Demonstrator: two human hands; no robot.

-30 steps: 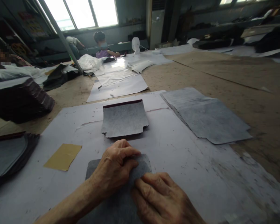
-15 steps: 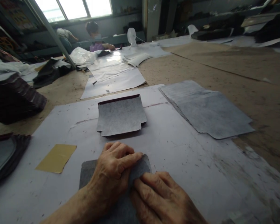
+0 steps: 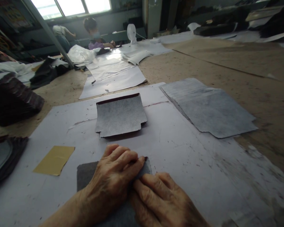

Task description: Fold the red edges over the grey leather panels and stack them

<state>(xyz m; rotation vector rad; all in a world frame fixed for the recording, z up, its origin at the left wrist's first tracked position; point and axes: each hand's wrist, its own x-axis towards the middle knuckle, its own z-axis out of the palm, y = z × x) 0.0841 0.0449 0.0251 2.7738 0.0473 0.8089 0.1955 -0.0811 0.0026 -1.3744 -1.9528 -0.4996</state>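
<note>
A grey-backed sheet (image 3: 86, 173) lies at the near edge of the white paper, largely covered by my hands. My left hand (image 3: 115, 176) rests across it, fingers curled, with thumb and forefinger pinching its upper right edge, where a bit of dark red shows. Close by on the right, my right hand (image 3: 156, 198) has its fingers pressed together on the sheet's right edge; their tips are partly hidden. Just beyond my hands sits a smaller grey-backed piece (image 3: 120, 115) with a dark red folded top edge and notched lower corners.
To the right lies a stack of grey sheets (image 3: 208, 107). A yellow card (image 3: 54, 160) is on the white paper (image 3: 180, 157) at left. Dark stacked pieces (image 3: 11, 97) stand on the far left. Across the table are a person (image 3: 96, 42) and a white fan (image 3: 132, 33).
The sheet's upper right edge has turned under my left fingertips, and dark red now shows there. Both hands stay close together on it. The whole view has shifted slightly.
</note>
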